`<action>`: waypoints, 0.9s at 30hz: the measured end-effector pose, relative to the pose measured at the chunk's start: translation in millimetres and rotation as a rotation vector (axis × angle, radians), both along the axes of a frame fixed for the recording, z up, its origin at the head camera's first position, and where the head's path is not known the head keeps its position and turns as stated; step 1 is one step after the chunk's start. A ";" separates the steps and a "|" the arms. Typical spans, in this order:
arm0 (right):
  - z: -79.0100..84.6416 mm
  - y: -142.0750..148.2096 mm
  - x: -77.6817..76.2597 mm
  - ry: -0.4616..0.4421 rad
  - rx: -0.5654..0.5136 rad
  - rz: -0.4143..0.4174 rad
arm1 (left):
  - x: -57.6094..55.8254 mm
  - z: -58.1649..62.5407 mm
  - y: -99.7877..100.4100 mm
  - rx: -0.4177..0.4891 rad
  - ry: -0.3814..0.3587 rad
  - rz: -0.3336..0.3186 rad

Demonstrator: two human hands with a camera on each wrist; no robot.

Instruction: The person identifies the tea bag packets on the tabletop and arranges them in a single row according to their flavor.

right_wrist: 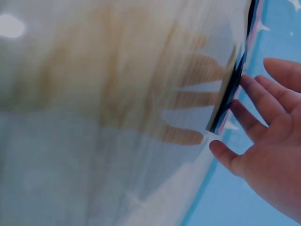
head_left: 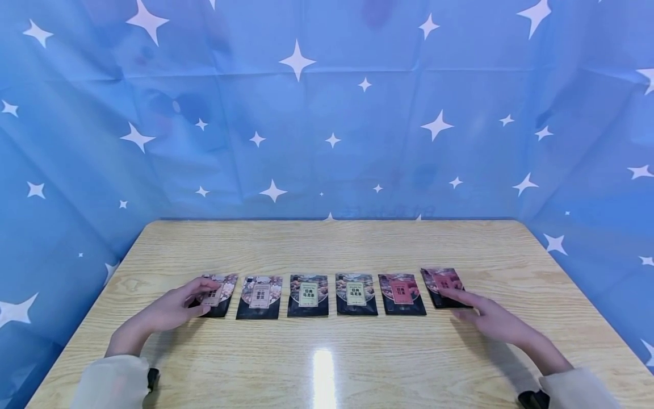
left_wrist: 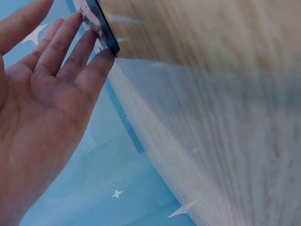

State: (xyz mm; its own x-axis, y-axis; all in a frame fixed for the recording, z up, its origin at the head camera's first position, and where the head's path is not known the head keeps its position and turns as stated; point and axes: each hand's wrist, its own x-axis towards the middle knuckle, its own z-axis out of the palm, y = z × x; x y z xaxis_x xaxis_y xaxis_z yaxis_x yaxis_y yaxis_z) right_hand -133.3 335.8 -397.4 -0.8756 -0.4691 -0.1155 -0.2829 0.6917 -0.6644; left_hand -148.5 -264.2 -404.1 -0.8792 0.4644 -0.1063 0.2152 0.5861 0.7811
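Flat tea packets lie in a row across the wooden table. My left hand (head_left: 176,305) touches the leftmost packet (head_left: 222,301), a pale pink and black one, partly covering its label. In the left wrist view its fingers (left_wrist: 59,56) are extended and meet the packet's edge (left_wrist: 107,29). At the other end, my right hand (head_left: 493,319) rests fingertips on a red and black packet (head_left: 440,281), which lies slightly turned. The right wrist view shows spread fingers (right_wrist: 265,101) against that packet's edge (right_wrist: 231,89); the edge looks a little raised off the table.
Between the hands lie another pink packet (head_left: 259,298), two green-labelled packets (head_left: 307,296) and a red-labelled packet (head_left: 402,295), spaced apart. Behind the table (head_left: 327,244) hangs a blue cloth (head_left: 327,113) with white stars, also along both sides.
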 end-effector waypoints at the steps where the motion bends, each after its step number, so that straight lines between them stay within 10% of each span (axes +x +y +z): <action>1: -0.1 -0.3 1.3 -0.001 -0.003 0.004 | 0.0 0.1 0.2 -0.001 0.000 0.001; 27: 0.8 -2.4 9.8 0.002 -0.024 0.043 | 1.2 2.2 3.6 -0.036 0.015 0.013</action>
State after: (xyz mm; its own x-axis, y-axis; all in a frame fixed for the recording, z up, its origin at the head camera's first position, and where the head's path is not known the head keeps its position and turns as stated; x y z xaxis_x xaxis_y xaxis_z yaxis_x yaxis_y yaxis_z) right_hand -123.5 333.5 -396.6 -0.8549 -0.5086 -0.1025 -0.3131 0.6632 -0.6798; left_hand -147.3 -260.6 -401.8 -0.8867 0.4492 -0.1094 0.2192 0.6168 0.7559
